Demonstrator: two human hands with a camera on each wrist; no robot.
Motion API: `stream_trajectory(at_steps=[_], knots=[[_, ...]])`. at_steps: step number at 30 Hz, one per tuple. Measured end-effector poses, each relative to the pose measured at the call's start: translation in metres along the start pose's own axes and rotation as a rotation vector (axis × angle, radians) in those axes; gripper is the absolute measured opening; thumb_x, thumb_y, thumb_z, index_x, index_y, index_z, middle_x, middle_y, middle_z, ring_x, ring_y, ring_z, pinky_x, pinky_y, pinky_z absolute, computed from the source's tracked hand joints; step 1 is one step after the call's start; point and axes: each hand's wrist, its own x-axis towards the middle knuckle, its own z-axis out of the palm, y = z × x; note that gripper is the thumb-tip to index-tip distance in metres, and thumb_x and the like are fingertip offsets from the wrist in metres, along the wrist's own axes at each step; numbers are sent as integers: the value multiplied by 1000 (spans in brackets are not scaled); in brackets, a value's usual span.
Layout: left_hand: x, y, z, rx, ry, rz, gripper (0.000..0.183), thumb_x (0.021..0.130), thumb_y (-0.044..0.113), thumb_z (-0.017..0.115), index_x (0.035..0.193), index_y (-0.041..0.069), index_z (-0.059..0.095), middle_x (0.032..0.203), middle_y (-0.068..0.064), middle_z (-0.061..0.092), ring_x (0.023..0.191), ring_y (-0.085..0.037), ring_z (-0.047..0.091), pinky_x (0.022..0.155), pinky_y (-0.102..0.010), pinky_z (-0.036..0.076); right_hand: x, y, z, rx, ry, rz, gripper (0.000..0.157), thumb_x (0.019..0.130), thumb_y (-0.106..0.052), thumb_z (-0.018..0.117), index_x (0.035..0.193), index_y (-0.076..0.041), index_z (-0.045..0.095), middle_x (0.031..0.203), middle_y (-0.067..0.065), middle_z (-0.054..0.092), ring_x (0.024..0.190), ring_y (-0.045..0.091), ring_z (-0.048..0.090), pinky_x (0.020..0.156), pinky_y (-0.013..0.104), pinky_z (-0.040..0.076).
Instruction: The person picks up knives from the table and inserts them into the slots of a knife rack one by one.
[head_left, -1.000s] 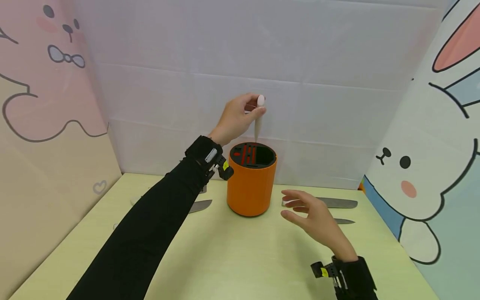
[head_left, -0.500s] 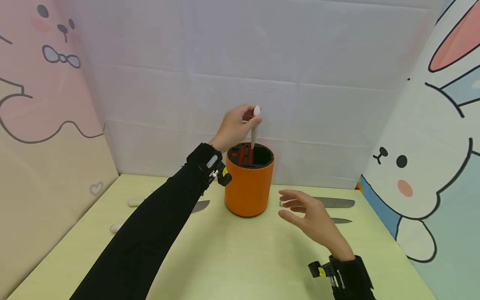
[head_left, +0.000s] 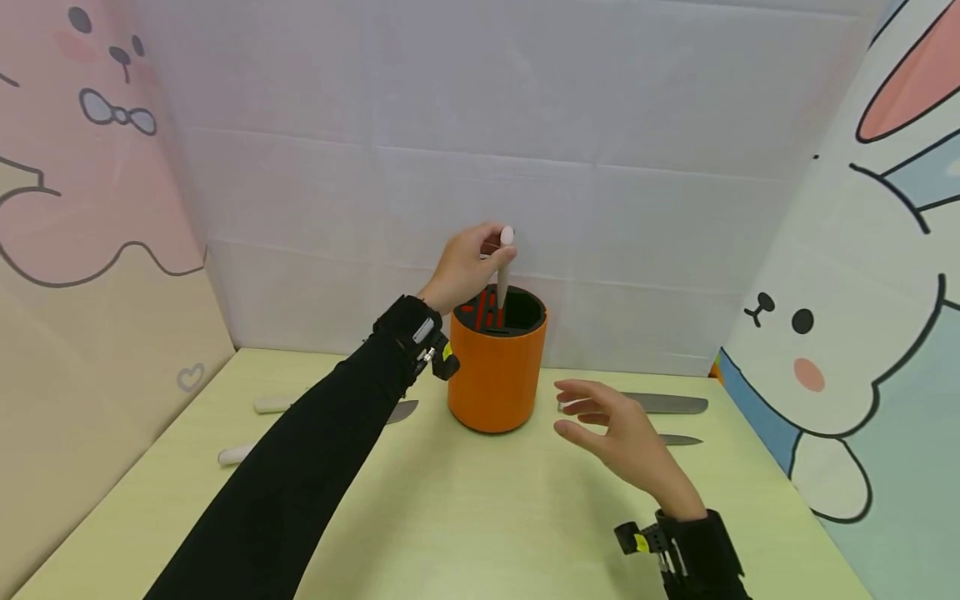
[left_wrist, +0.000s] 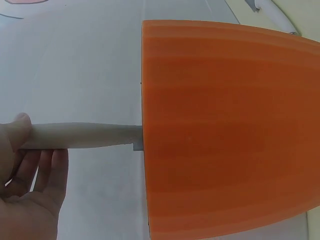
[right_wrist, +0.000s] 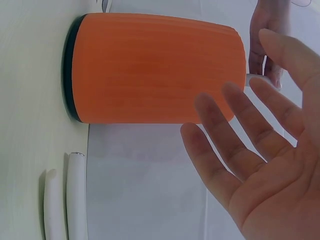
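My left hand point(head_left: 465, 265) pinches the white handle of a knife point(left_wrist: 82, 135) between thumb and fingers. The knife points down over an orange round knife block point(head_left: 497, 379) with a black top and red slots. In the left wrist view only a short bit of blade shows beside the block's rim; the rest is hidden inside. My right hand point(head_left: 622, 429) hovers with relaxed, spread fingers to the right of the block, holding nothing. Behind it lie a broad knife point(head_left: 667, 404) and a narrower knife point(head_left: 682, 440), their handles mostly hidden by the hand in the head view.
On the left of the pale yellow table point(head_left: 420, 517), two white knife handles point(head_left: 272, 404) stick out past my left sleeve, and a blade point(head_left: 402, 411) shows beyond it. A white sheet point(head_left: 660, 275) hangs behind, with cartoon-printed panels on both sides.
My left hand has lowered with the knife, whose blade has sunk into the knife block. The right hand has stayed nearly still.
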Motion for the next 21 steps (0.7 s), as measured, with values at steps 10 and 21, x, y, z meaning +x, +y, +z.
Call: stream_trajectory(at_steps=[10,21], knots=[[1,-3,0,5,4,-21,39,98,26,57,134,11,50,114,2,57,103,-10,53,86,-24,47,1,-1,0,1,3,-8,48,87,-32,70,132,-29,52,117,-6,60,105,22,59,89,33,51],[0,-8,2,-4,-8,-55,49,97,23,59,142,15,41,124,-2,54,108,-12,53,85,-24,49,0,1,0,-4,-1,-14,49,88,-31,70,133,-24,53,118,-5,60,104,23,59,88,33,51]])
